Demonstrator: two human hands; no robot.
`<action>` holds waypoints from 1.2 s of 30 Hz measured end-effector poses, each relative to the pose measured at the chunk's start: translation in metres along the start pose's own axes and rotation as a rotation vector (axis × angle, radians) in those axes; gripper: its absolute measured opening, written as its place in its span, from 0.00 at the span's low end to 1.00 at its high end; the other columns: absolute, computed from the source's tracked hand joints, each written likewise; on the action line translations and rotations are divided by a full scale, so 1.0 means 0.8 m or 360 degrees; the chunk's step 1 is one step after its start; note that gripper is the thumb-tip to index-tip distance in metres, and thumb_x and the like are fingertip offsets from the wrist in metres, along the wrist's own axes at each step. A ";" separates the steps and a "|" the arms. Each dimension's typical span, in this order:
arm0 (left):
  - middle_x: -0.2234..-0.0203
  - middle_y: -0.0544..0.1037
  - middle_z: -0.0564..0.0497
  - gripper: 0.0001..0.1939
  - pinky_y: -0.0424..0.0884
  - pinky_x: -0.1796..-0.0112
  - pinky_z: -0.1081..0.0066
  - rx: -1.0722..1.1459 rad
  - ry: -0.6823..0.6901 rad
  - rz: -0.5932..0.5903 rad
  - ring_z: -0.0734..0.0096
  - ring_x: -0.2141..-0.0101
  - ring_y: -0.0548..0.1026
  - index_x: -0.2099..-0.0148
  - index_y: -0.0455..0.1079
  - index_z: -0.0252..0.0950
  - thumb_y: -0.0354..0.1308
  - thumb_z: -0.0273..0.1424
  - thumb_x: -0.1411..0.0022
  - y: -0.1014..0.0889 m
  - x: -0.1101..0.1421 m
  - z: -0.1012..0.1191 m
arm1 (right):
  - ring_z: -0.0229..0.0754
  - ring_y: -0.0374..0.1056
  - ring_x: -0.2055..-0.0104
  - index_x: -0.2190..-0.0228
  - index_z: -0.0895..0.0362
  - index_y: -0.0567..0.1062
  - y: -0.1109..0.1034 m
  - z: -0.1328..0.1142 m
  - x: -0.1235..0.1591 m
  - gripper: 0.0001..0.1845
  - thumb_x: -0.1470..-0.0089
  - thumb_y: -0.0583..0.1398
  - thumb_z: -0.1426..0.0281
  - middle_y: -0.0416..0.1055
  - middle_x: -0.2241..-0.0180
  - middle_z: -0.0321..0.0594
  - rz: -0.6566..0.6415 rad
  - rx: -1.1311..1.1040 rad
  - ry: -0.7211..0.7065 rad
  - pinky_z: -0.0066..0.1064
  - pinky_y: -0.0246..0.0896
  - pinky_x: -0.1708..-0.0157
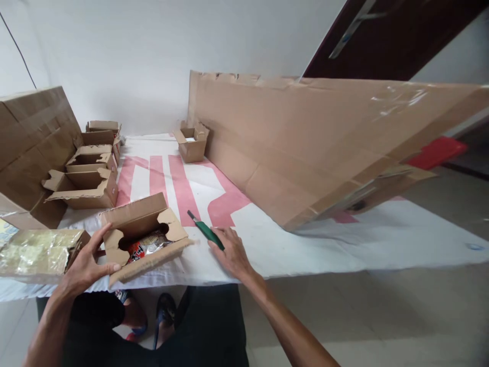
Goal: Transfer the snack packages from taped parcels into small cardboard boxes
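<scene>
My left hand point(83, 267) grips the left end of an open cardboard box point(133, 215) near the table's front edge, with the thumb at its front left corner and the fingers along its side. Flaps with rounded cut-outs stand up at both ends of the box. Inside lies a shiny printed food packet point(151, 244), red, white and brown, partly hidden by the walls. To the right of the box, my right hand point(232, 252) is closed around a green box cutter point(208, 234). The cutter's dark tip points up and left, just above the cloth and apart from the box.
Several small open boxes point(86, 189) line the left side against a large carton point(38, 148). A taped box point(38, 252) sits at the front left. Another small box point(192, 148) stands by a large cardboard panel point(298, 142). White-and-red cloth point(324, 255) covers the table.
</scene>
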State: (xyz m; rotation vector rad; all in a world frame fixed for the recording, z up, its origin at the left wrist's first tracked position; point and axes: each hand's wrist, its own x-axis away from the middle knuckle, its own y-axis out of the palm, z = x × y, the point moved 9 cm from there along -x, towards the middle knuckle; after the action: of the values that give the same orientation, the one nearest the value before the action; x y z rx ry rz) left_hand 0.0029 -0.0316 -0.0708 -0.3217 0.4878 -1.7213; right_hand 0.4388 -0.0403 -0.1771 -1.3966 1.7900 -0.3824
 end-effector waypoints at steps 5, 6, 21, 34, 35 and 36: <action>0.24 0.66 0.35 0.72 0.72 0.32 0.38 -0.0017 -0.0045 -0.0062 0.27 0.30 0.71 0.17 0.56 0.42 0.85 0.54 0.58 0.001 0.002 -0.005 | 0.54 0.73 0.37 0.40 0.51 0.78 -0.025 -0.098 -0.031 0.20 0.24 0.56 0.58 0.77 0.41 0.50 -0.0008 -0.0546 -0.0323 0.50 0.72 0.37; 0.24 0.67 0.34 0.73 0.72 0.33 0.39 -0.0044 -0.0060 -0.0059 0.27 0.30 0.71 0.17 0.56 0.42 0.85 0.54 0.59 0.000 0.002 -0.004 | 0.54 0.74 0.37 0.41 0.52 0.79 -0.028 -0.122 -0.035 0.19 0.25 0.57 0.59 0.77 0.41 0.50 -0.0037 -0.0580 -0.0408 0.49 0.72 0.37; 0.42 0.77 0.32 0.32 0.79 0.49 0.44 -0.1480 -0.0460 0.0172 0.32 0.45 0.82 0.37 0.64 0.35 0.66 0.47 0.35 0.045 -0.008 0.088 | 0.49 0.75 0.54 0.66 0.57 0.85 0.041 -0.310 -0.044 0.18 0.27 0.58 0.71 0.85 0.62 0.46 -0.1092 0.0306 -0.1145 0.45 0.57 0.37; 0.42 0.77 0.34 0.27 0.79 0.53 0.48 -0.1568 -0.0476 0.0220 0.37 0.49 0.84 0.32 0.62 0.34 0.54 0.31 0.31 0.050 0.003 0.092 | 0.53 0.74 0.50 0.63 0.56 0.87 0.007 -0.281 -0.062 0.16 0.26 0.62 0.64 0.83 0.62 0.46 -0.0629 0.0788 -0.1099 0.54 0.52 0.25; 0.41 0.77 0.34 0.28 0.79 0.52 0.49 -0.1542 -0.0469 0.0227 0.38 0.48 0.84 0.32 0.61 0.34 0.54 0.31 0.32 0.050 0.006 0.092 | 0.52 0.75 0.51 0.63 0.56 0.87 0.000 -0.276 -0.064 0.14 0.27 0.63 0.66 0.83 0.62 0.45 -0.0606 0.0812 -0.1066 0.54 0.52 0.25; 0.41 0.77 0.34 0.28 0.79 0.52 0.49 -0.1513 -0.0464 0.0234 0.38 0.48 0.83 0.31 0.62 0.34 0.54 0.31 0.32 0.050 0.008 0.093 | 0.52 0.75 0.52 0.64 0.56 0.86 -0.007 -0.271 -0.065 0.13 0.28 0.63 0.67 0.82 0.63 0.45 -0.0606 0.0833 -0.1029 0.54 0.52 0.26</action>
State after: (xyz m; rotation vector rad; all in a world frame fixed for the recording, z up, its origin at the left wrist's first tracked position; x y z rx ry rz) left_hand 0.0709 -0.0550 -0.0261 -1.1605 1.0610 -1.1692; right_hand 0.2836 -0.0459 -0.0176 -1.2742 0.8237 -0.4845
